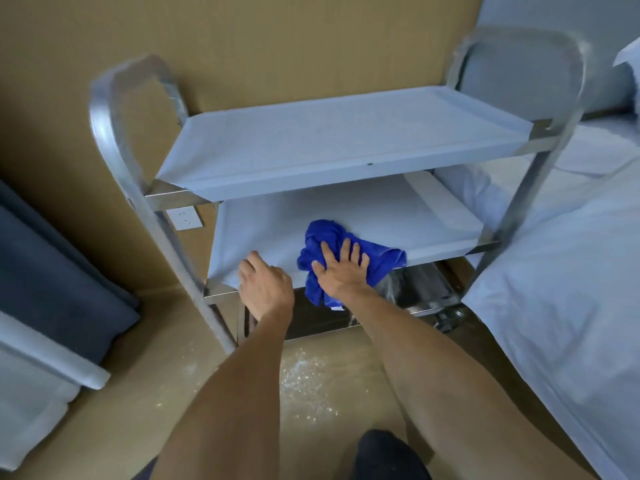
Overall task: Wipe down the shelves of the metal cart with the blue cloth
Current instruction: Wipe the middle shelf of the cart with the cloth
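My right hand [341, 271] presses flat, fingers spread, on the crumpled blue cloth [349, 258], bunched at the middle shelf [346, 216] front edge, one end hanging over. My left hand [265, 284] curls over that edge just beside. Bare shelf stretches beyond my fingertips.

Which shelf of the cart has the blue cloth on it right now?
The middle shelf: the blue cloth lies at its front edge under the flat right hand. The top shelf above is bare; the bottom shelf has no cloth.
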Motion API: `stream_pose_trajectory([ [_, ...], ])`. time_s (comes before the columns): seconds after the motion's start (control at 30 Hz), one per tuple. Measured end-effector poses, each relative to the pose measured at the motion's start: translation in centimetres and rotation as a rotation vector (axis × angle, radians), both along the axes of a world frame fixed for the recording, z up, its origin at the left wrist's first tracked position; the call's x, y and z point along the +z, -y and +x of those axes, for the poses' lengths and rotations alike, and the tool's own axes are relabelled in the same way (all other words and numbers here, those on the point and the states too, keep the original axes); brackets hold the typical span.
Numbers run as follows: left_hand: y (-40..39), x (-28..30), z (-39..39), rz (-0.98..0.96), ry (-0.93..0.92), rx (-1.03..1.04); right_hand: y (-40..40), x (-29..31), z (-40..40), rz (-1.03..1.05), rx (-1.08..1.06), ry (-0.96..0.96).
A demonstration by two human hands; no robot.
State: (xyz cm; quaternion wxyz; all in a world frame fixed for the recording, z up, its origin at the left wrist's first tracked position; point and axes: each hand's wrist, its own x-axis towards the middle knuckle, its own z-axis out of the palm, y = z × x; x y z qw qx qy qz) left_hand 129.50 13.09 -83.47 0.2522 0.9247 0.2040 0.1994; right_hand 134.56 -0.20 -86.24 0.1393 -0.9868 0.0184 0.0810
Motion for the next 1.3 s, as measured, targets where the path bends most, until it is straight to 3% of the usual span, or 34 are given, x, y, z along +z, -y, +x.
stream_pose_trajectory([
  [0.27, 0.4, -2.2, 6.5, 0.023, -0.147, 0.025, 1.3, -0.7, 3.2, 0.032, 0.087, 0.015],
  [0.77, 0.0, -6.6, 12.6, 0.226, -0.148, 0.015, 1.4, -1.7, 17.5, 0.066, -0.046, 0.111],
  [0.97, 0.7, -5.8, 11.5, 0.257, -0.16, -0.028, 4.6, -1.8, 11.0, 0.049, -0.08, 0.152],
  [1.1, 2.0, -4.5, 11.2, 0.329, -0.251, 0.061, 8.4, -1.8, 5.4, 0.008, -0.152, 0.14],
  [1.3, 6.1, -4.9, 10.6, 0.248, -0.218, -0.209, 11.7, -1.6, 1.6, 0.014, -0.217, 0.139],
])
